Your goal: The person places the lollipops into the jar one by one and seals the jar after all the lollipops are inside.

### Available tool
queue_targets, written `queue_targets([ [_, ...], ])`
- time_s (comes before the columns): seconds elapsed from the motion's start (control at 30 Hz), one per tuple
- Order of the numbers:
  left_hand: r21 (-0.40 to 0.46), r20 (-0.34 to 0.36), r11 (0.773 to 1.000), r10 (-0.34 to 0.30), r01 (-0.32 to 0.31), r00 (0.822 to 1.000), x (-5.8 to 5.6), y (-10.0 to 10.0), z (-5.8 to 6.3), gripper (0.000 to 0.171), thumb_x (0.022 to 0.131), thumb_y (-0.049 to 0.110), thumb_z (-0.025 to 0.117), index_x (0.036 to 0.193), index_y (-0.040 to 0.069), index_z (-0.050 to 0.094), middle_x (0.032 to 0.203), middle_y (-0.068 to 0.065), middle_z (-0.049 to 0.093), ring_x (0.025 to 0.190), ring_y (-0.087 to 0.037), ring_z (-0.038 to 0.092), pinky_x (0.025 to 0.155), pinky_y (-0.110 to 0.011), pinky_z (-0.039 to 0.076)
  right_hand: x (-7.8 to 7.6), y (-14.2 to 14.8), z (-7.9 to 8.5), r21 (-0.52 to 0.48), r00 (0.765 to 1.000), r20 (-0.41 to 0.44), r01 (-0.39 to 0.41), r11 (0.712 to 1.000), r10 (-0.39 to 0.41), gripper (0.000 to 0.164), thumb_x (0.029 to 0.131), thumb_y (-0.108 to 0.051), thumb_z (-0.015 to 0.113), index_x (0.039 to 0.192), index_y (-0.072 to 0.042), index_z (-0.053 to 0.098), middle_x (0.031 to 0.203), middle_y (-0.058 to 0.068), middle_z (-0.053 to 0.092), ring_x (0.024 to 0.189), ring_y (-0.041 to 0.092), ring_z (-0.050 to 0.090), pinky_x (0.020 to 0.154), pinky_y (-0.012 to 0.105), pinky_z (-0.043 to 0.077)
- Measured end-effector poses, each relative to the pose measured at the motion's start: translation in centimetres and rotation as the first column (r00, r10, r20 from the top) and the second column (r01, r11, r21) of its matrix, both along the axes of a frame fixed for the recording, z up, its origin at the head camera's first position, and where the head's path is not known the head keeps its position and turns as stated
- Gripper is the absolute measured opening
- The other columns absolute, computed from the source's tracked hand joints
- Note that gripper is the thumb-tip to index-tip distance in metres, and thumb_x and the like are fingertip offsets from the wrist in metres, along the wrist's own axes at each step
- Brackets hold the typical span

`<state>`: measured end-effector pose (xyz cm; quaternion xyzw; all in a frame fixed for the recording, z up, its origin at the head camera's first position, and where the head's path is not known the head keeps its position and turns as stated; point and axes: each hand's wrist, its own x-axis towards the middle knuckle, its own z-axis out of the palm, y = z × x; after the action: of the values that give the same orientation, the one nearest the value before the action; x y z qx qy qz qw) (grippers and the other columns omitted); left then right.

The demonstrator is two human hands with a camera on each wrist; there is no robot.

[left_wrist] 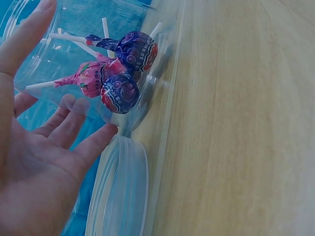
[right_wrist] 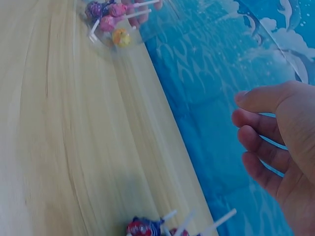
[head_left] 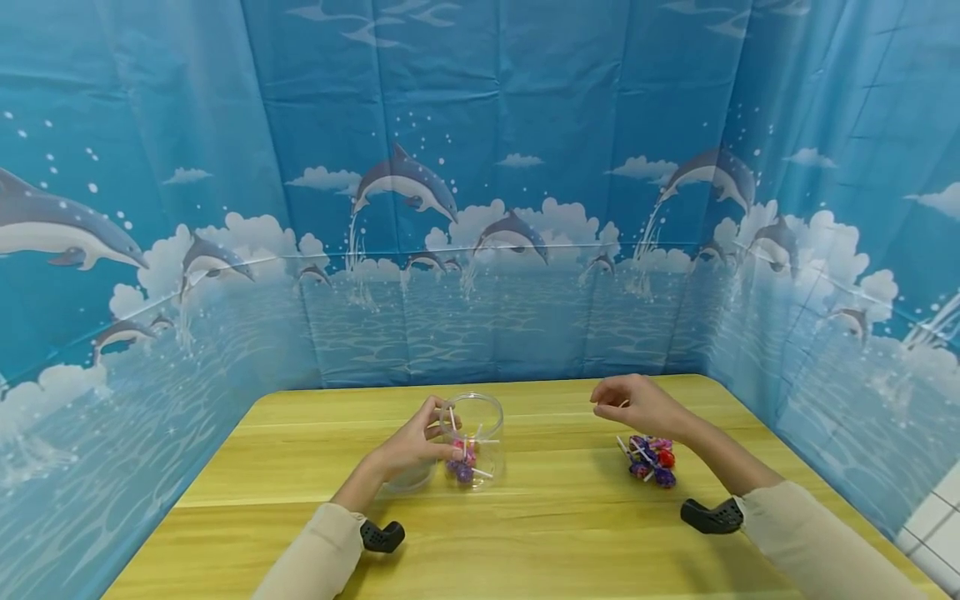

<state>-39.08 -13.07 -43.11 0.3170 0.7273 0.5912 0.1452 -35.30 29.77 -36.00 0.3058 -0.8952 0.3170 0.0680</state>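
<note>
A clear plastic jar (head_left: 491, 454) stands on the table with several wrapped lollipops (head_left: 462, 472) inside, their white sticks pointing various ways. My left hand (head_left: 416, 442) holds the jar from its left side, thumb and fingers spread round the wall. Purple and pink wrappers (left_wrist: 120, 93) show through the plastic in the left wrist view, and a yellow one (right_wrist: 121, 38) appears in the right wrist view. Over to the right, a small pile of lollipops (head_left: 651, 458) lies on the table. My right hand (head_left: 637, 406) hovers above that pile, fingers loosely bent and nothing between them.
A round, translucent lid (head_left: 411, 479) lies on the table beside the jar, partly behind my left hand. The yellow wood-grain table (head_left: 540, 542) ends at the back against a blue curtain (head_left: 480, 325) printed with dolphins. More curtain hangs on both sides.
</note>
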Motion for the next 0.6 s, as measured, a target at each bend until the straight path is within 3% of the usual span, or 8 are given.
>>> queue_targets([
  [0.27, -0.011, -0.013, 1.0, 0.007, -0.007, 1.0, -0.2, -0.2, -0.4, 0.058, 0.095, 0.018, 0.078, 0.134, 0.008, 0.035, 0.139, -0.019, 0.045, 0.134, -0.035, 0.05, 0.101, -0.048, 0.048, 0.4, 2.5, -0.4, -0.016, 0.998, -0.007, 0.07, 0.997, -0.07, 0.015, 0.103, -0.018, 0.068, 0.113, -0.007, 0.072, 0.098, -0.001, 0.07, 0.086, 0.017, 0.066, 0.072, 0.034, 0.056],
  [0.6, -0.013, -0.012, 1.0, 0.008, -0.008, 1.0, -0.1, -0.1, -0.3, 0.059, 0.095, 0.017, 0.078, 0.134, 0.008, 0.035, 0.137, -0.014, 0.046, 0.134, -0.035, 0.05, 0.102, -0.048, 0.048, 0.5, 6.0, -1.7, -0.054, 0.976, 0.081, 0.206, 0.977, -0.201, 0.019, 0.102, -0.019, 0.069, 0.114, -0.005, 0.071, 0.104, 0.005, 0.07, 0.094, 0.023, 0.067, 0.078, 0.04, 0.056],
])
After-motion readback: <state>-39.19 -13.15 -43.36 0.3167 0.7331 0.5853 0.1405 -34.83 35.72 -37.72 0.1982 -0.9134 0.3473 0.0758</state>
